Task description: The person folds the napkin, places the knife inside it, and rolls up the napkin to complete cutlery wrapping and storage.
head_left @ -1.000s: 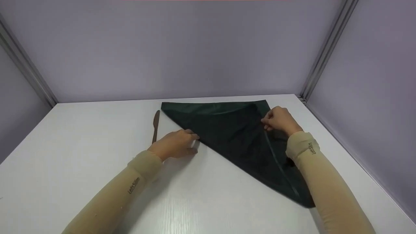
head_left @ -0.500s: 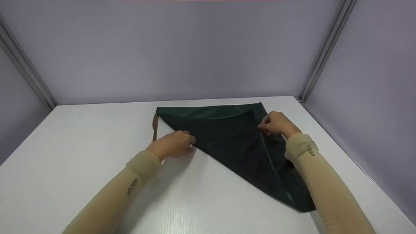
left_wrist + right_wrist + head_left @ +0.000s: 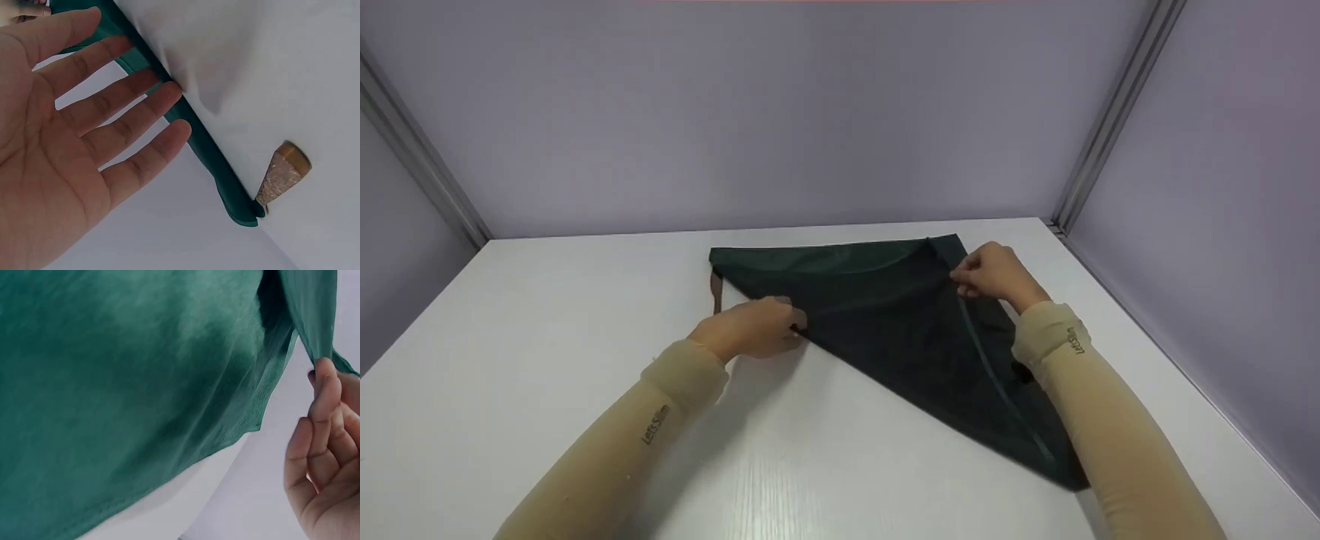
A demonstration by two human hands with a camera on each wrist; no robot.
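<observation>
Folding is under way: we pinch the dark green cloth (image 3: 885,315) on the white table (image 3: 547,337), left hand (image 3: 750,330) at its left edge, though perhaps only touching it, right hand (image 3: 994,274) nipping the far corner. Next, both edges should travel together.

Dark green cloth (image 3: 900,322) folded into a triangle, spread flat on the white table, long edge far, point trailing near right, far-right corner lifted
</observation>
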